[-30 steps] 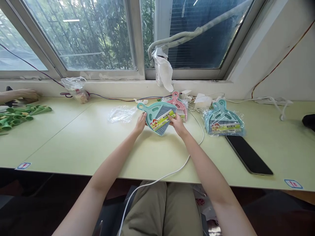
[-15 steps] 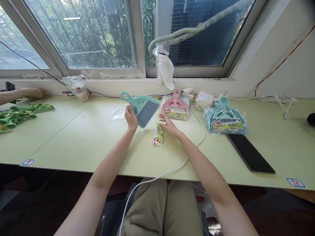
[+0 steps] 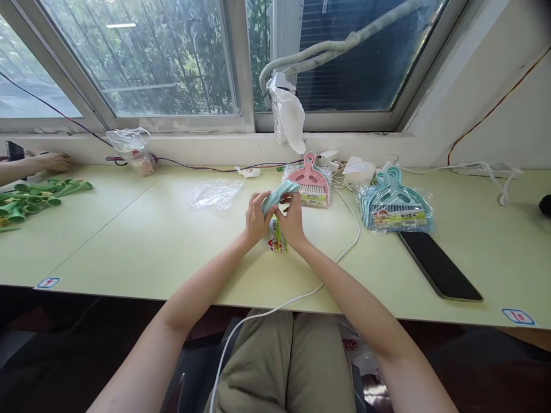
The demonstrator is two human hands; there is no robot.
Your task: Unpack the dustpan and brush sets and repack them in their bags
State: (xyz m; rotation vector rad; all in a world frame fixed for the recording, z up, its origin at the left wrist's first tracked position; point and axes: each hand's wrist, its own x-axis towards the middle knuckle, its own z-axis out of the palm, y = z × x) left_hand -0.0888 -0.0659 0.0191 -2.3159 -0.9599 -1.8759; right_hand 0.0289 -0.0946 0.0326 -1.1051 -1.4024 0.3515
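Observation:
Between my two hands is a teal dustpan-and-brush set [image 3: 279, 194], turned so that mostly a narrow part of it shows and the bristles are hidden. My left hand [image 3: 257, 221] is closed on its left side. On the near right side, my right hand [image 3: 293, 222] grips it with bent fingers. Just below them a yellow-green printed label card [image 3: 277, 240] lies on the table, partly covered by the hands. Behind stands a pink dustpan-and-brush set [image 3: 313, 178] in clear wrapping.
Wrapped teal dustpan sets [image 3: 394, 201] and a black phone [image 3: 439, 267] lie to the right. A clear plastic bag [image 3: 216, 194] lies left. A white cable [image 3: 297, 299] crosses the table [image 3: 150, 246]. At far left are green tube-like pieces [image 3: 37, 201] and another person's hand [image 3: 55, 162].
The teal set has moved right and tipped from showing its bristles to showing a narrow part. My right hand has left the label card and closed on the set beside my left.

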